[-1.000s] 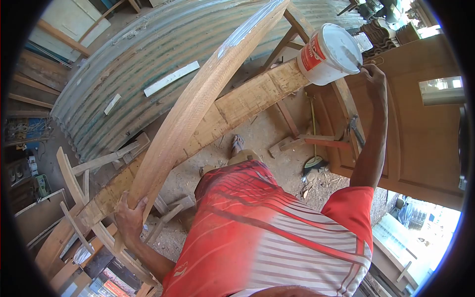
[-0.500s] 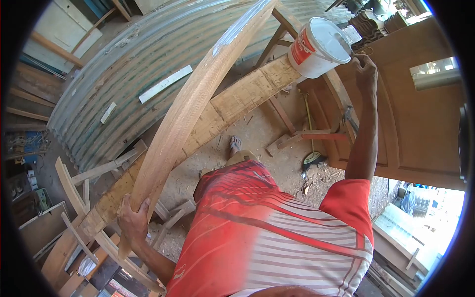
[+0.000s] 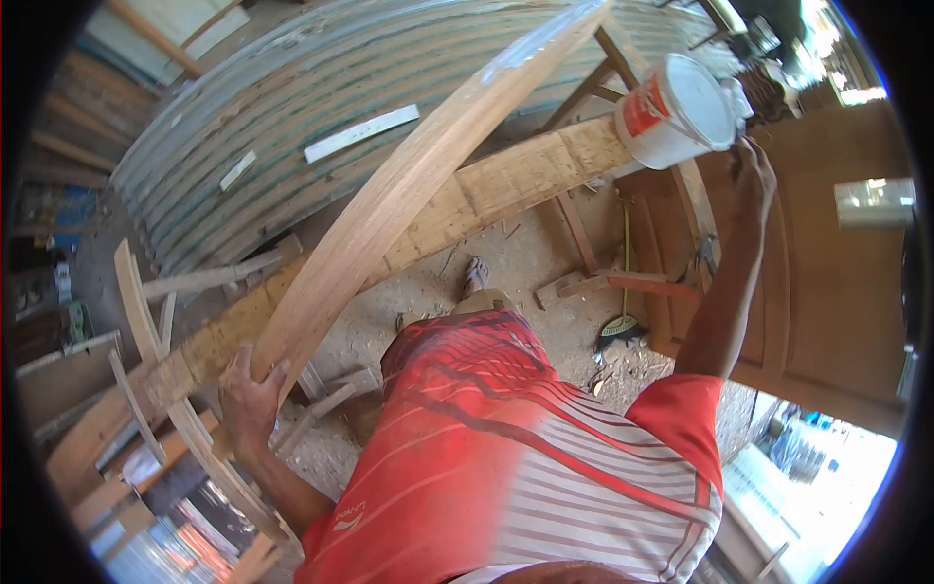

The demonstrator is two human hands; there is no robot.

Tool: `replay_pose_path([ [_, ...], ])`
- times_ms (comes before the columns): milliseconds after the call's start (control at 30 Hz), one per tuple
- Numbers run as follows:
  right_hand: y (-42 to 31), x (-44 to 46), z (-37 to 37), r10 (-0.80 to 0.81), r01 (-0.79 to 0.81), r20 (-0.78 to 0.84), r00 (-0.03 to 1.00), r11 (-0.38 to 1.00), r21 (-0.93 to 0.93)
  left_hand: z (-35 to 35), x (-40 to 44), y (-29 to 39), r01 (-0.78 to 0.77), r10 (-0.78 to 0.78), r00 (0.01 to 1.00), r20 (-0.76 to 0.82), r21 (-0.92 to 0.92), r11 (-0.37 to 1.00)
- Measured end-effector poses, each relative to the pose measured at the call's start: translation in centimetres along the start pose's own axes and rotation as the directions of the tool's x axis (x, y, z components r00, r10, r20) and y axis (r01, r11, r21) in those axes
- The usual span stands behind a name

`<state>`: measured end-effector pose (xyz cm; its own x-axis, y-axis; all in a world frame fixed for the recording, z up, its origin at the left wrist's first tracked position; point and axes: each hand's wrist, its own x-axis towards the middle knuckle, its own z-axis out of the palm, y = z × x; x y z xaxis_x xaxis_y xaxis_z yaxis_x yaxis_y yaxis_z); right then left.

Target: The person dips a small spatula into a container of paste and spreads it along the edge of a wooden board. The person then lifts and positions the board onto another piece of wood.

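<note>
A long curved wooden board (image 3: 379,219) slants across a thick plank (image 3: 530,165), its far end smeared with a whitish coating. My left hand (image 3: 251,389) grips the near end of the board, thumb on one side and fingers on the other. At the plank's far right stands a white plastic bucket (image 3: 693,117) with a red label. My right hand (image 3: 755,173) is beside the bucket's right rim, fingers bent together next to a small whitish object (image 3: 736,97). What those fingers hold, if anything, is too blurred to make out.
Wooden trestle legs (image 3: 696,209) support the plank. Corrugated metal sheeting (image 3: 243,127) lies beyond, with white strips (image 3: 362,133) on it. A brown panelled door (image 3: 798,282) stands on the right, near a broom (image 3: 621,326). Wood scraps and shavings litter the floor.
The view has shifted, so the board and bucket appear farther right. My right hand's fingers have reached up towards the whitish object by the bucket rim. My left hand keeps its grip.
</note>
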<state>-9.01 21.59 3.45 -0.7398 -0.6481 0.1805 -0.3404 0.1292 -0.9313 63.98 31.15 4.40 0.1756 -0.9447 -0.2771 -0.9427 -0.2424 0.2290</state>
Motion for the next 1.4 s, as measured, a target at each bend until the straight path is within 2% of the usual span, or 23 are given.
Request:
replay_pose_path([
  [33, -0.7, -0.2, 0.0, 0.001, -0.001, 0.003, 1.000, 0.999, 0.043, 0.3, 0.0, -0.2, 0.008, -0.007, 1.000, -0.023, 0.041, 0.999],
  [167, -5.9, -2.4, 0.7, -0.005, 0.001, 0.025, 1.000, 0.982, 0.188, 0.0, -0.3, 0.5, 0.014, -0.013, 1.000, 0.007, -0.029, 0.999],
  [367, -14.5, -12.0, 6.3, -0.157, 0.123, 0.174, 0.972, 0.974, 0.192, 0.6, -0.5, -0.4, -0.029, 0.027, 0.998, -0.061, -0.032, 0.999],
  [400, -15.0, -13.7, 7.3, -0.171, 0.125, 0.245, 0.954, 0.973, 0.193, 0.7, -0.5, -0.4, -0.028, 0.026, 0.998, -0.063, -0.029, 0.999],
  [567, -15.7, -21.3, 12.1, -0.178, 0.071, 0.550, 0.816, 0.975, 0.210, 0.6, -0.6, -0.7, -0.062, 0.057, 0.996, -0.064, -0.076, 0.995],
  [633, -15.0, -23.8, 14.3, -0.177, -0.020, 0.688, 0.704, 0.963, 0.269, 0.5, -0.7, -0.6, -0.069, 0.062, 0.996, -0.070, -0.095, 0.993],
  [700, -13.7, -26.2, 16.4, -0.200, -0.021, 0.743, 0.639, 0.961, 0.276, 0.6, -0.7, -0.7, -0.089, 0.080, 0.993, -0.083, -0.111, 0.990],
  [800, -12.5, -28.4, 18.5, -0.144, -0.085, 0.812, 0.566, 0.969, 0.232, 0.7, -0.7, -1.0, -0.111, 0.097, 0.990, -0.099, -0.142, 0.984],
  [933, -10.2, -28.6, 19.6, -0.112, 0.029, 0.784, 0.611, 0.993, 0.119, 1.2, -0.8, -1.3, -0.181, 0.158, 0.972, -0.173, -0.123, 0.976],
  [1033, -9.7, -28.0, 19.3, -0.137, 0.237, 0.738, 0.661, 0.971, -0.032, 1.1, -0.9, -1.3, -0.177, 0.157, 0.975, -0.157, -0.117, 0.977],
  [1133, -10.5, -27.6, 19.2, -0.133, 0.267, 0.696, 0.705, 0.960, -0.087, 1.0, -0.9, -1.2, -0.163, 0.139, 0.979, -0.150, -0.162, 0.973],
  [1233, -10.8, -27.4, 19.4, -0.214, 0.357, 0.675, 0.706, 0.931, -0.078, 0.9, -0.9, -1.1, -0.154, 0.132, 0.981, -0.141, -0.155, 0.976],
  [1333, -10.5, -26.1, 19.7, -0.450, 0.613, 0.627, 0.636, 0.788, -0.056, 1.1, -0.8, -1.2, -0.153, 0.129, 0.980, -0.152, -0.159, 0.975],
  [1400, -10.3, -24.8, 19.7, -0.460, 0.628, 0.607, 0.648, 0.773, -0.085, 0.8, -0.9, -0.8, -0.135, 0.115, 0.983, -0.142, -0.145, 0.980],
])
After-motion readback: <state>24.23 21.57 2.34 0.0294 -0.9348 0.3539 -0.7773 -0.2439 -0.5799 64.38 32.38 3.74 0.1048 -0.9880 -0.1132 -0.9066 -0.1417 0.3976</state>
